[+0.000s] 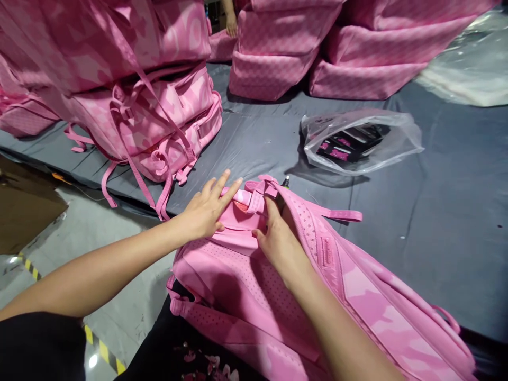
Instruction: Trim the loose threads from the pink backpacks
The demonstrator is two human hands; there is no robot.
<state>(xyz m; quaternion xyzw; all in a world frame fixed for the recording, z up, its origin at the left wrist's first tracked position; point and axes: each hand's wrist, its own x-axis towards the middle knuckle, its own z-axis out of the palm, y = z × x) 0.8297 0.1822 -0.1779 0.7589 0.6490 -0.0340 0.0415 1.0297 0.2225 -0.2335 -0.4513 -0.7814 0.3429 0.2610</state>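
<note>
A pink camouflage backpack [238, 286] lies tilted at the table's near edge, its dotted padded back panel and shoulder straps towards me. My left hand [206, 209] rests on its top edge beside the carry handle [242, 197], fingers spread and apart. Under the right shoulder strap [305, 217] reaches my right hand [280, 241], gripping the backpack's top near the handle's end; some of its fingers are hidden by the strap. A loose webbing end [345, 215] sticks out to the right. Just behind the backpack shows the tip of a small dark pen-like thing [286, 181].
Pink camouflage backpacks [159, 116] are stacked at the left, straps hanging over the edge. Pink checkered bags [273, 74] stand at the back. A clear plastic bag [361, 140] holds black tags with pink print. More clear plastic [472, 69] lies far right. Another person's hand [231, 24] shows behind.
</note>
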